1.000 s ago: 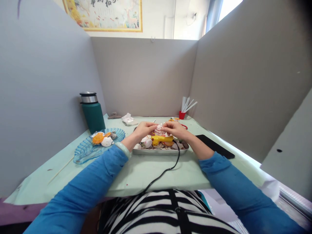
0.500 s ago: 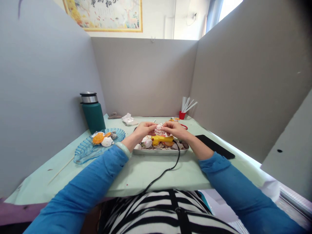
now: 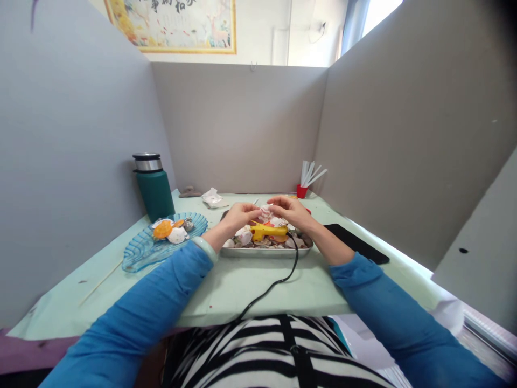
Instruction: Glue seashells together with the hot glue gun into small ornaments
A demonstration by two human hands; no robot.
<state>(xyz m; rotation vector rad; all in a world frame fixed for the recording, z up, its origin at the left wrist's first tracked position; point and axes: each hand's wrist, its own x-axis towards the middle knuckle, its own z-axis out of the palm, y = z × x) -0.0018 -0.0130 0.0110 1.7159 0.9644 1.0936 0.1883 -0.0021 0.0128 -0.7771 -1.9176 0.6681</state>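
Both my hands meet above a metal tray [image 3: 266,251] filled with shells and pebbles. My left hand [image 3: 238,214] and my right hand [image 3: 291,211] pinch a small pale pink and white shell piece [image 3: 266,213] between their fingertips. A yellow glue gun [image 3: 269,231] lies across the tray just below the hands, and its black cord [image 3: 278,281] runs off the near table edge towards me.
A blue glass shell-shaped dish [image 3: 161,240] with orange and white shells sits at the left. A green flask [image 3: 152,186] stands behind it. A red cup of white sticks [image 3: 302,188], a crumpled tissue [image 3: 212,198] and a black flat pad [image 3: 357,243] lie around. Grey partitions enclose the table.
My right hand has lifted slightly and its fingers have shifted on the shell piece. The left hand has barely moved.
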